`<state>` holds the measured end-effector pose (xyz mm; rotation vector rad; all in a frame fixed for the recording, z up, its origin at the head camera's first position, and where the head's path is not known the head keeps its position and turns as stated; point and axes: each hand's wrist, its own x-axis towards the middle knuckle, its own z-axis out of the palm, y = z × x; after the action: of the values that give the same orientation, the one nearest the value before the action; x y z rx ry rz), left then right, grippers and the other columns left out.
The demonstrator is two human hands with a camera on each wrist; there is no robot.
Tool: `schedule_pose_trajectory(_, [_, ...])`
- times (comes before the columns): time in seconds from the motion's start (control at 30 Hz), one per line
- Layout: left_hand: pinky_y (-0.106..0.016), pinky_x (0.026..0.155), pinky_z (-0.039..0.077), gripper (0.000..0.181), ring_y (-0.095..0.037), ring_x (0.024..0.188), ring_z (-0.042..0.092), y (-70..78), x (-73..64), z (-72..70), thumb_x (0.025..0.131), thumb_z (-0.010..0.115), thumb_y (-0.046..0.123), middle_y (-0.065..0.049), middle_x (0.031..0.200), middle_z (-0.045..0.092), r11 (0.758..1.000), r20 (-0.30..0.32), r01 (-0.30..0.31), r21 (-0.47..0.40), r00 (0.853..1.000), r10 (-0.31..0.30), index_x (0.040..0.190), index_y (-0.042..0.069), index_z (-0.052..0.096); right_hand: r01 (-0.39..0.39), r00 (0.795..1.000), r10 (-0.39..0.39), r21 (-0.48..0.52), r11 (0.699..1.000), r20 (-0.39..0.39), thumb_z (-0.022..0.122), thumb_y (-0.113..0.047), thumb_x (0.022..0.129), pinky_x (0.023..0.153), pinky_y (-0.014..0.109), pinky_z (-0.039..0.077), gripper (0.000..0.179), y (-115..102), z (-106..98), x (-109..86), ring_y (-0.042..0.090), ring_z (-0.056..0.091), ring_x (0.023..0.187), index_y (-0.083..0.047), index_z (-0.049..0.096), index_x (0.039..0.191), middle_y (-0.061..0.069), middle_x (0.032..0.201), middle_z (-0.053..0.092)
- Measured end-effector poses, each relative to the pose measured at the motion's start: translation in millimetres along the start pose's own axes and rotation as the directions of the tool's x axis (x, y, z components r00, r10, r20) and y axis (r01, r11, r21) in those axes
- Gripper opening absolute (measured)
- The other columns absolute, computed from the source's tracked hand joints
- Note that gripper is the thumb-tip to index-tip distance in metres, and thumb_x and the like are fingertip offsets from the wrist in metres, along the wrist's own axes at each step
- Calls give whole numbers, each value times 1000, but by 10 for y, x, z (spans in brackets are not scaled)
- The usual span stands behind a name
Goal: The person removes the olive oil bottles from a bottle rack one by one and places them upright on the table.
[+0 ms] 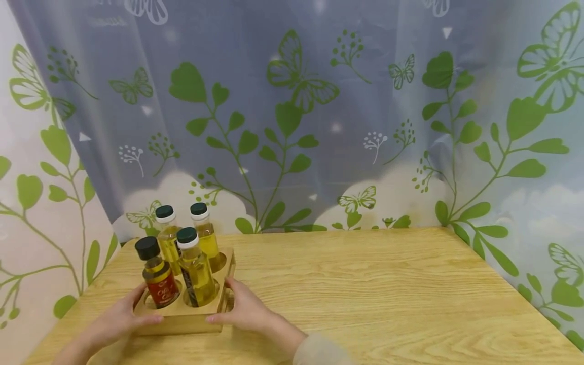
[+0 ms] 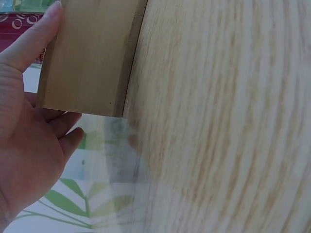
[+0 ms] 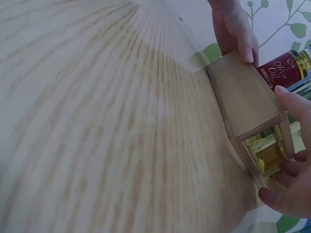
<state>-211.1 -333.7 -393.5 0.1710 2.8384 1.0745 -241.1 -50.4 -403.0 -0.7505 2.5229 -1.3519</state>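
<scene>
A wooden bottle rack [image 1: 182, 324] with round holes sits at the left of the table. In its front left hole stands a short bottle with a red "Olive Oil" label [image 1: 163, 290] and a black cap. Three taller bottles with dark green caps hold yellow oil: one front right [image 1: 199, 276], one back left [image 1: 170, 243], one back right [image 1: 208, 241]. My left hand [image 1: 120, 317] grips the rack's left side, thumb at the front top edge. My right hand [image 1: 246, 309] holds the right side, fingers on the side with its opening, seen in the right wrist view.
The wood-grain table [image 1: 365, 289] stretches away to the right of the rack. Behind it hangs a blue-grey curtain [image 1: 319, 152] printed with green leaves and butterflies. Similar printed sheets flank the table on the left [image 1: 45, 203] and right [image 1: 538, 218].
</scene>
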Motion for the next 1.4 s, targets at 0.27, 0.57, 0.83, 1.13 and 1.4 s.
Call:
schedule_pose_trajectory(0.27, [-67,95,26,98,-59,124,19,-15,16,12,82,71,32,-45,137,15,1000,-2,3,-15,1000,-3,139,-18,10,3,1000,-3,0,1000,-29,78,-33,74,104,43,34,86,-16,-4,-5,29,39,127,-6,34,143,12,142,40])
schedule_pose_trajectory(0.57, [-68,95,25,96,-59,123,19,-15,-21,3,82,70,31,-44,138,15,1000,-14,6,-12,1000,-6,139,-19,11,-10,999,11,35,999,-38,80,-30,73,103,40,35,83,7,14,33,26,41,127,-8,38,141,6,140,44])
schedule_pose_trajectory(0.83, [-66,94,29,94,-60,121,23,28,-35,25,82,70,31,-43,138,16,1000,-22,-15,-16,1000,14,139,-18,13,-4,1000,8,115,993,-28,80,-22,73,105,42,32,80,49,-54,36,26,38,129,-7,39,141,5,141,43])
schedule_pose_trajectory(1.13, [-65,93,31,95,-58,122,27,78,-26,104,80,73,32,-41,137,23,999,-54,-35,-10,998,34,140,-16,17,-11,999,16,136,991,-36,79,-20,73,106,47,29,80,100,-98,13,30,36,129,-6,39,140,8,140,44])
schedule_pose_trajectory(1.4, [-64,92,33,95,-57,122,27,140,-2,133,81,71,36,-39,139,22,1000,-40,-13,-1,999,13,141,-13,17,-5,1000,10,167,986,-29,80,-17,72,106,51,25,83,135,-176,-20,32,35,130,-3,36,141,10,140,44])
